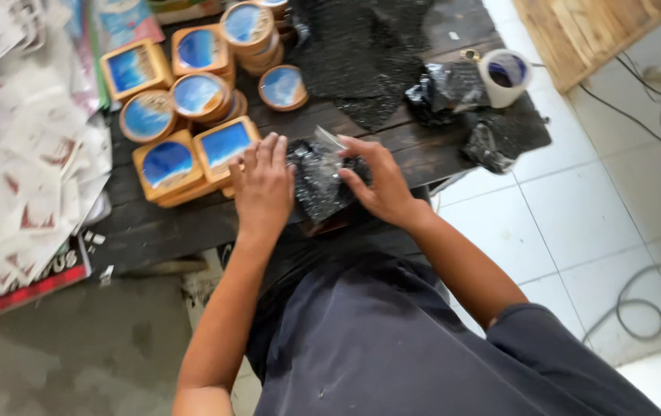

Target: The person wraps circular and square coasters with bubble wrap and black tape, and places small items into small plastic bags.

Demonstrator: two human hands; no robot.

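Observation:
A bundle wrapped in black bubble wrap [319, 179] lies at the near edge of a dark wooden table [423, 150]. My left hand [262, 187] presses flat on its left side, fingers spread. On the right side my right hand [376, 181] pinches the wrap with fingers bent. A brown wooden edge shows under the bundle. Just left of my left hand sit square wooden coasters with blue faces [226, 146].
Round and square blue-faced coasters [195, 92] are stacked at the back left. Sheets of black wrap [369, 54] and crumpled pieces [496, 139] cover the back right, beside a white tape roll [504, 75]. White printed papers [30, 162] pile at left. Cables [639, 300] cross the tiled floor.

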